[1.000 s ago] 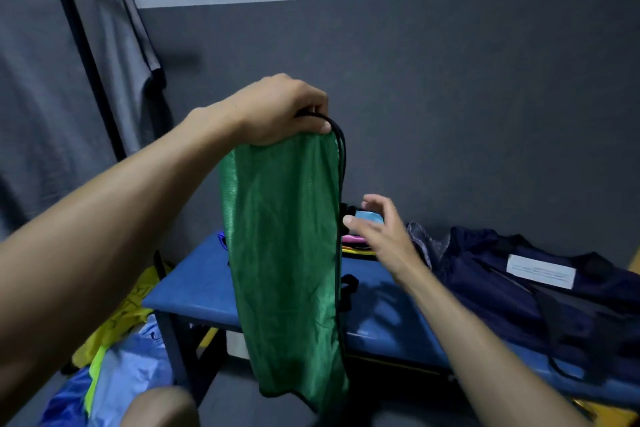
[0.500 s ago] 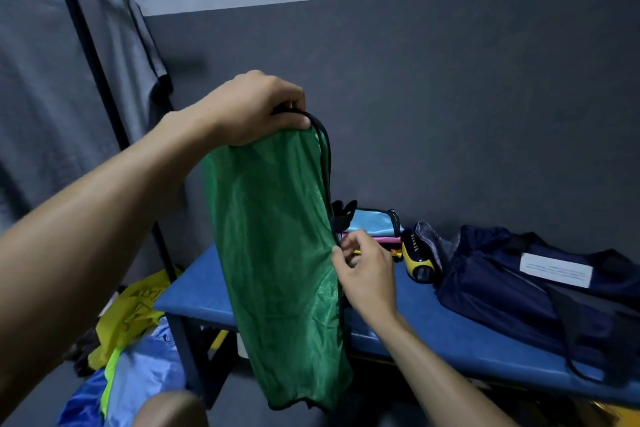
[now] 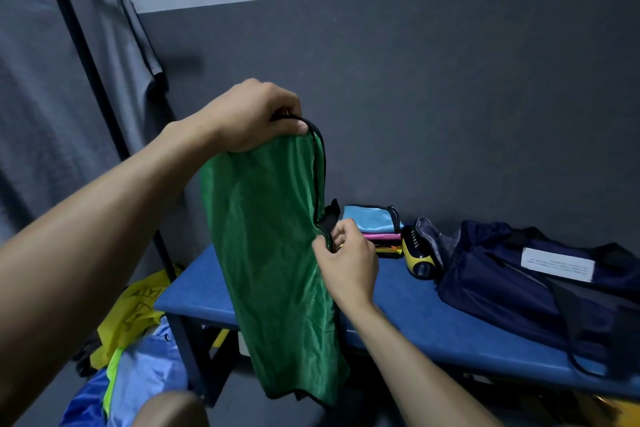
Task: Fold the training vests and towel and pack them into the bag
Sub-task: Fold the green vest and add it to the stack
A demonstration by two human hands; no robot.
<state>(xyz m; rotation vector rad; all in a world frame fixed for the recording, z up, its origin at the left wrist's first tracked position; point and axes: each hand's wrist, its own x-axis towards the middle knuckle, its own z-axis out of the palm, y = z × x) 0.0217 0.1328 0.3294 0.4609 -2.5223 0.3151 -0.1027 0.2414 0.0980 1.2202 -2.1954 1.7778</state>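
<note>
A green mesh training vest (image 3: 273,263) with black trim hangs lengthwise in front of the blue bench (image 3: 408,319). My left hand (image 3: 252,114) grips its top edge, held high. My right hand (image 3: 346,260) pinches the vest's black right edge about halfway down. On the bench behind lies a small stack of folded cloth, light blue on top (image 3: 370,218) with pink and yellow layers under it. The dark navy bag (image 3: 540,284) lies slumped on the bench's right part, with a white label on it.
A yellow and black object (image 3: 419,253) lies between the folded stack and the bag. On the floor at lower left sit yellow cloth (image 3: 135,308) and blue cloth (image 3: 145,378). A black rack pole (image 3: 90,69) with grey garments stands at the left.
My right hand left the folded stack on the bench and took hold of the vest's right edge. The vest stays hanging from my left hand.
</note>
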